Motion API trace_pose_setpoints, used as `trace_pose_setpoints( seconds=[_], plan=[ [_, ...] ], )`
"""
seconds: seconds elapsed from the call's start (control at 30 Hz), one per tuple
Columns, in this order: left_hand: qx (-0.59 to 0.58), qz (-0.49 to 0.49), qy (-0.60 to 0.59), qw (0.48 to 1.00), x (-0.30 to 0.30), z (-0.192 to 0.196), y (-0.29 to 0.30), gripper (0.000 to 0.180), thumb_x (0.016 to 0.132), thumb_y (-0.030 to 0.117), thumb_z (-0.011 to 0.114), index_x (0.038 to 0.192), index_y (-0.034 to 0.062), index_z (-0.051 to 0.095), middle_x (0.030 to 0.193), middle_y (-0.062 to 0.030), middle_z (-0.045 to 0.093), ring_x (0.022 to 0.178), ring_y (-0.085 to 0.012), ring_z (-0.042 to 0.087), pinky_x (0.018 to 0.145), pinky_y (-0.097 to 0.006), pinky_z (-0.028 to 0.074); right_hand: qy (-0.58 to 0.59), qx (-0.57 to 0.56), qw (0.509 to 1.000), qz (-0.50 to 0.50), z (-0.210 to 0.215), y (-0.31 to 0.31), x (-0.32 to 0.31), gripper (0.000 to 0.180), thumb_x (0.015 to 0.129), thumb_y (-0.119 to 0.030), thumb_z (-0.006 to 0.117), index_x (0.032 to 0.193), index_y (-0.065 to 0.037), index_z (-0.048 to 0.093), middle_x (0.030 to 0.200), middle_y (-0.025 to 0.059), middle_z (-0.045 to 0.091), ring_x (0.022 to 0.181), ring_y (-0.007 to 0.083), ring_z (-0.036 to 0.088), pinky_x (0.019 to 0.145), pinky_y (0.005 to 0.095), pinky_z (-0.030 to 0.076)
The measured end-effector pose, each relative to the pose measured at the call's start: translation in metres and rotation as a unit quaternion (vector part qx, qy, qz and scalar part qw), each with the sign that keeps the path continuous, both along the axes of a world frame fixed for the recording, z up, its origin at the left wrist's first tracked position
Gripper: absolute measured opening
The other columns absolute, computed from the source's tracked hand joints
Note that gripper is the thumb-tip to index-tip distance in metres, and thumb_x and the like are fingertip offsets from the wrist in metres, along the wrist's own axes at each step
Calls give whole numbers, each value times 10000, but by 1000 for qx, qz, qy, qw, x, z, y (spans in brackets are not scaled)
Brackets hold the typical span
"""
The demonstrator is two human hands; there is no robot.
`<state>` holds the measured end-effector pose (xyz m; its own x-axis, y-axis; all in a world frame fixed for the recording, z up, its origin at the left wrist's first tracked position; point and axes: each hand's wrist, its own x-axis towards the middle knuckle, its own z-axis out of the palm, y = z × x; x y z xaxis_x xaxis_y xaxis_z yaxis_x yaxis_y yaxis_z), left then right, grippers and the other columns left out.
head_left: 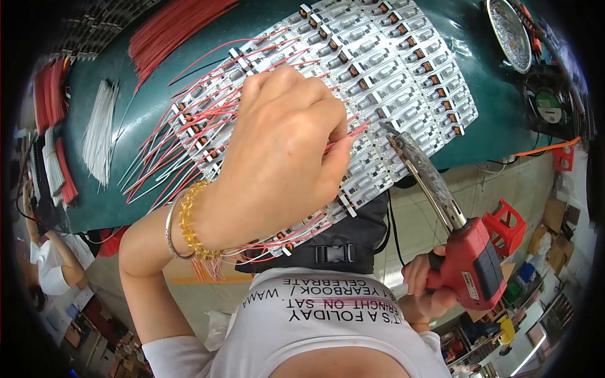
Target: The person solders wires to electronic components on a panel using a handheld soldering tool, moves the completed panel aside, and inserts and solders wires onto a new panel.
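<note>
My left hand (283, 142) is closed over a panel of white circuit boards (378, 82), pinching a red wire (358, 130) whose end sticks out past the fingertips. In my right hand (430, 286) is a red and black soldering gun (472, 264). Its dark tip reaches the boards just right of that wire end; whether it touches them I cannot tell. Many red and white wires (183, 151) fan out from the panel's left part, partly hidden by my left hand. Small components with orange and black parts stand in rows across the panel.
The green table mat (132, 164) carries bundles of red wires (170, 38) and white wires (101, 132) on the left. A round metal dish (509, 34) and a solder spool (548, 107) are at the far right. A red stool (504, 227) stands beyond the soldering gun. Another person (60, 264) sits at far left.
</note>
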<state>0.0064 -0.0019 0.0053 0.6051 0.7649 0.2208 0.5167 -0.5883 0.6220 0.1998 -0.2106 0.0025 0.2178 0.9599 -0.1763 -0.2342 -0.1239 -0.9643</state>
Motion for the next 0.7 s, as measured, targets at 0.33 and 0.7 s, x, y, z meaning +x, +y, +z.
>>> trace_pose_setpoints(
  seconds=[0.33, 0.7],
  plan=[
    [105, 31, -72, 991, -3, 11, -7, 80, 684, 9, 715, 718, 36, 648, 625, -28, 607, 654, -180, 584, 757, -342, 395, 5, 9, 999, -50, 0, -9, 2, 896, 724, -692, 572, 1259, 4, 394, 491, -14, 430, 412, 110, 408, 424, 263, 327],
    [42, 5, -28, 999, 9, -8, -19, 146, 689, 13, 699, 653, 59, 565, 626, -25, 537, 618, -198, 491, 729, -338, 348, -44, 7, 999, 7, -22, -40, 23, 878, 737, -718, 519, 1204, 11, 376, 469, -10, 432, 390, 120, 405, 425, 248, 346]
  ],
)
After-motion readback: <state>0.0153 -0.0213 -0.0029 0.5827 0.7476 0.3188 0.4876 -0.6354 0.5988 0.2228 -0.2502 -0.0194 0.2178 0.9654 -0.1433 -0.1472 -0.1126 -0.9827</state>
